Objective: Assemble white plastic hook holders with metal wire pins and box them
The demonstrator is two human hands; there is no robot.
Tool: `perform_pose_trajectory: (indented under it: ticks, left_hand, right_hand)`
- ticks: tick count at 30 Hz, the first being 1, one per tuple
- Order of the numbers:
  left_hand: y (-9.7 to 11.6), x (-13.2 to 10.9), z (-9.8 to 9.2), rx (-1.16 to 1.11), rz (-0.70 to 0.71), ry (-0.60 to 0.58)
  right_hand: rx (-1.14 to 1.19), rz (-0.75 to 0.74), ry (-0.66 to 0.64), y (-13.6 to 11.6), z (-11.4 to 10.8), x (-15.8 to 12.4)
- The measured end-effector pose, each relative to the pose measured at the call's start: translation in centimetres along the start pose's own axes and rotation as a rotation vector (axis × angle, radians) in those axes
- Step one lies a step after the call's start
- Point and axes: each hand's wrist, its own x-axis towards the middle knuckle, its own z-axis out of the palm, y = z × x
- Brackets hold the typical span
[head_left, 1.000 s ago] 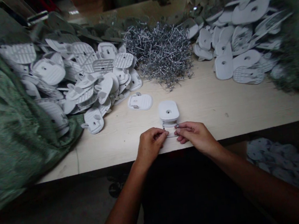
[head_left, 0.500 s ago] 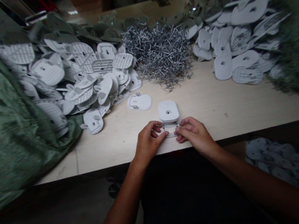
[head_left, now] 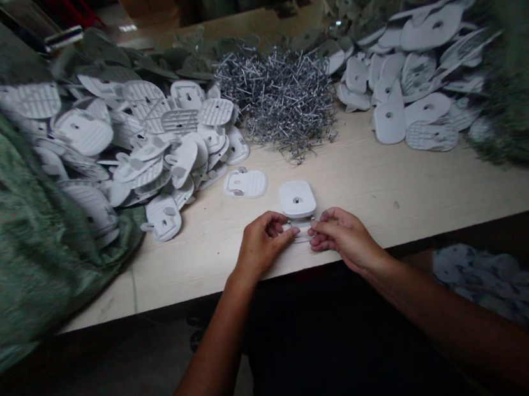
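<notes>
A white plastic clip (head_left: 297, 199), built of an upper and a lower plate, stands at the table's front edge. Its rounded upper plate has a small hole in the middle. My left hand (head_left: 266, 241) pinches the near left side of the clip, thumb and fingers bent around it. On the near right side, my right hand (head_left: 343, 234) grips it the same way. Small metal bits show by the fingertips, but the fingers partly hide them. Beyond the hands, a single white clip plate (head_left: 246, 184) with raised lugs lies flat on the table.
Many white lugged plates (head_left: 183, 160) are heaped at left beside a green woven sack (head_left: 0, 211). Metal springs (head_left: 280, 93) form a pile at the back centre. More white plates (head_left: 390, 121) lie at right. Below the table on the right sits another heap of white pieces (head_left: 492, 286).
Both hands keep their hold on the clip and have barely moved. Less of the clip's near lower part shows between the thumbs. The view has shifted slightly.
</notes>
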Motion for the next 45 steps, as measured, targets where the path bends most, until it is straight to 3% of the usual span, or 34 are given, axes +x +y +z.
perform_pose_trajectory:
  ticks: [3, 6, 12, 21, 26, 35, 40, 45]
  left_hand:
    - [0.0, 0.4, -0.5, 0.117, 0.025, 0.070]
    - [0.1, 0.9, -1.2, 0.202, 0.089, 0.063]
    - [0.2, 2.9, -2.1, 0.144, 0.408, -0.187]
    - [0.3, 3.6, -1.7, 0.069, 0.371, -0.257]
    - [-0.7, 3.9, -0.2, 0.031, 0.412, -0.108]
    - [-1.3, 3.9, 2.0, 0.065, 0.430, -0.003]
    - [-1.3, 3.6, 3.4, 0.029, 0.396, 0.081]
    - [-0.8, 3.7, 4.5, 0.059, 0.376, 0.157]
  right_hand:
    - [0.047, 0.040, -0.020, -0.2, 0.0, 0.0]
    - [0.101, 0.086, -0.046, -0.4, -0.1, 0.0]
    - [0.216, 0.156, -0.074, -0.5, -0.5, 0.0]
    - [0.252, 0.090, -0.002, -1.0, -1.5, 0.2]
    - [0.175, 0.011, 0.010, -1.0, -2.3, 0.5]
    - [-0.392, -0.380, -0.046, -2.4, -5.8, 2.2]
    - [-0.485, -0.404, -0.161, -2.7, -6.2, 4.8]
    - [-0.582, -0.542, -0.028, -1.6, -5.5, 5.8]
